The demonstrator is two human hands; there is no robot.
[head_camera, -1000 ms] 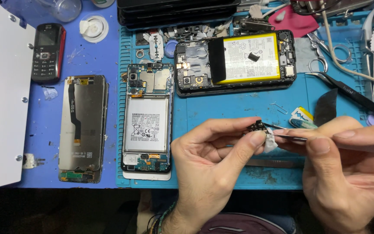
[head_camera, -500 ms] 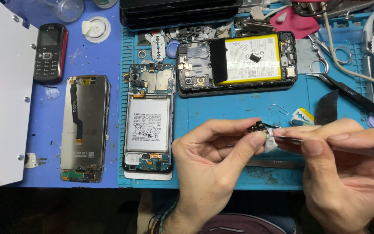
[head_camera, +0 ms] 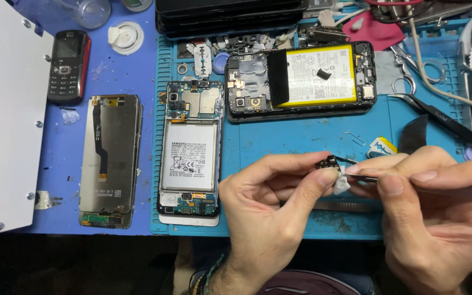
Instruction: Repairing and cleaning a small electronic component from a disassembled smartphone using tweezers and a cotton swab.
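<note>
Teal silicone repair mat [head_camera: 301,142] covers most of the workbench, its raised ribs and small tray pockets along the far edge filled with screws, metal shields and loose scraps. To its left lies a blue work surface [head_camera: 55,158], scuffed and dotted with bits of debris, and over that leans a white sheet-metal panel [head_camera: 1,120] studded with screws at its edge.

Low in the view, the left hand [head_camera: 269,213] pinches a small dark phone component [head_camera: 328,163] between thumb and forefinger, holding it above the mat's near edge. A wad of white tissue [head_camera: 341,183] sits just under the part, touching it. The right hand [head_camera: 438,218] grips metal tweezers [head_camera: 449,188] in a closed pencil hold, their fine tip [head_camera: 350,161] meeting the component from the right.

On the mat beyond the hands lies an opened smartphone with a white battery [head_camera: 189,158], standing lengthwise, and farther back a second opened smartphone with a yellow-edged battery [head_camera: 301,79] lying crosswise. A detached display panel [head_camera: 109,158] with a black flex ribbon rests face down on the blue surface, and a black and red keypad phone [head_camera: 69,65] lies beyond it. Black tweezers [head_camera: 443,123], scissors [head_camera: 411,71] and a black pry pick [head_camera: 413,134] lie at the right, near a pink cloth [head_camera: 381,30]. A dark stack of flat devices [head_camera: 230,16] closes the far edge.
</note>
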